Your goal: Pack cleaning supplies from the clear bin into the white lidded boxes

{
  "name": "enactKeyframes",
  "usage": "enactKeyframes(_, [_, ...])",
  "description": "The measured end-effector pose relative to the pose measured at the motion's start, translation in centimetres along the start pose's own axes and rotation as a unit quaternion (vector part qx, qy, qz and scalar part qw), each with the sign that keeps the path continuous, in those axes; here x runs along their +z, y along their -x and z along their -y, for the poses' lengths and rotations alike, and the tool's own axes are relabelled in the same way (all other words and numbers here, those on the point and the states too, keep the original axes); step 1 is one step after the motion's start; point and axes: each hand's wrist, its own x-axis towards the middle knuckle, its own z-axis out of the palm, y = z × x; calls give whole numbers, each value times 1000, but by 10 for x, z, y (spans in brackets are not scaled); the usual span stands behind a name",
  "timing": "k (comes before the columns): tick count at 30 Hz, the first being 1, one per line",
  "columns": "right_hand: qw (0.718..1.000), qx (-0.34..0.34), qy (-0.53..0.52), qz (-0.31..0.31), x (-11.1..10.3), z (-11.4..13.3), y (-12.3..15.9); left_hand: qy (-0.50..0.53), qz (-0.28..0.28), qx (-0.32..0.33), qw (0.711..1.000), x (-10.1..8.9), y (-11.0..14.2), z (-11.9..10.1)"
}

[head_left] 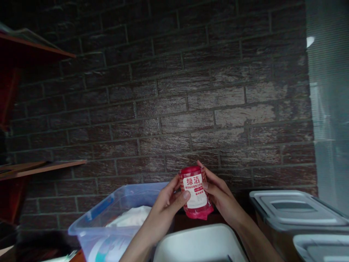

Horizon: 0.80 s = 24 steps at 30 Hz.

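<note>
Between my two hands is a red roll of plastic bags [194, 193] with a white label bearing red print, held almost upright. Loose pink-red film hangs from its lower end. My left hand [167, 202] grips its left side, the thumb resting on the label's edge. On the other side my right hand [222, 194] has its fingers around the upper right of the roll. Directly below, close to me, stands a white bin [199, 238], cut off by the bottom of the view; most of its inside is hidden.
To the left, a translucent blue tub [89, 220] contains something white. Grey-lidded boxes [300, 209] stand on the right. Reddish wooden shelves [54, 167] jut in from the left. A dark brick wall [174, 123] rises behind, beside a pale ribbed panel [329, 109].
</note>
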Motion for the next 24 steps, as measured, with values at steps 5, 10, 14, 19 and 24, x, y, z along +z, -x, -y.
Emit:
enactKeyframes(5, [1000,1,0,25,-3,0,3,12,-2,20,1000,-3,1,7])
enactKeyframes(10, [998,-20,-4,61,-2,0,5,24,-3,0,1000,-9,6,7])
enactKeyframes(14, [996,-34,-1,79,3,1,5,17,-4,-14,1000,-11,12,2])
enactKeyframes(19, [995,-35,-3,92,6,7,6,16,-7,-22,1000,-11,13,2])
enactKeyframes(24, [995,-32,2,93,7,8,7,13,-7,-31,999,-12,12,5])
